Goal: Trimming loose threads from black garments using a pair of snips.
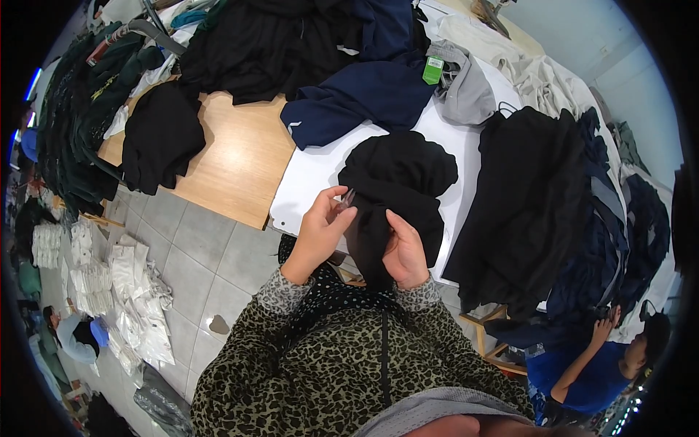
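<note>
A black cloth garment (397,207) lies bunched on the white tabletop in front of me, its near part hanging over the edge. My left hand (322,229) is closed at the garment's left side, with a small shiny pointed tool (348,200), by its look thread snips, between thumb and fingers. Much of that tool is hidden by the fingers. At the near part of the garment, my right hand (405,249) pinches the black cloth between thumb and fingers. The two hands are a short way apart, with dark cloth between them.
Navy cloth (364,102) and a grey garment with a green tag (432,71) lie beyond. Black garments (520,211) are stacked at right, near a person in blue (590,379). A wooden tabletop (237,156) adjoins at left; white plastic-wrapped packs (138,291) lie on the tiled floor.
</note>
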Available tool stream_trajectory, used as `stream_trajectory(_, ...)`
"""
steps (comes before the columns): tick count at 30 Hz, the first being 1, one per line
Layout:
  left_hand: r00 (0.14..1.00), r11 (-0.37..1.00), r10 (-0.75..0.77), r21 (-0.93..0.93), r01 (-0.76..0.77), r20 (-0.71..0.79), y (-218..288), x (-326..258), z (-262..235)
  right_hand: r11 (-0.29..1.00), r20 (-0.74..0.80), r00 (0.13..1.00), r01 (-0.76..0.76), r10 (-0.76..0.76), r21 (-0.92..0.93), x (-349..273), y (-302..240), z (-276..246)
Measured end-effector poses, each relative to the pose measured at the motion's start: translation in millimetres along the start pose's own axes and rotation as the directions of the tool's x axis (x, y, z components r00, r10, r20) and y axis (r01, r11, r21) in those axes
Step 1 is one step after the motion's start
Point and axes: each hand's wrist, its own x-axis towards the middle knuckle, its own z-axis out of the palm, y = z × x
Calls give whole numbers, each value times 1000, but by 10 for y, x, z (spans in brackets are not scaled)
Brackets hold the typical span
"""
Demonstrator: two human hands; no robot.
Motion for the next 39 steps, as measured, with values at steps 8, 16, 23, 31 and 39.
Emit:
stream_trajectory(8,886,982,-164,-11,187,434,98,138,-6,868,144,989,50,25,-495,-114,-219,-37)
stream_trajectory(16,950,902,-295,-300,311,97,89,277,-163,472,155,981,191,-115,-861,-29,-371,-384)
stream_trajectory(23,964,957,-21,-286,-58,-265,285,408,-378,-191,383,602,359,-700,-914,357,-1073,-398)
stream_trajectory(31,673,682,705,474,-558,-223,327,305,-415,-452,586,205,459,-784,-765,79,-1149,-99)
stream_trajectory(39,927,751,301,654,-84,-226,-827,-122,-725,-282,404,727,293,-555,-914,-219,-102,-1191)
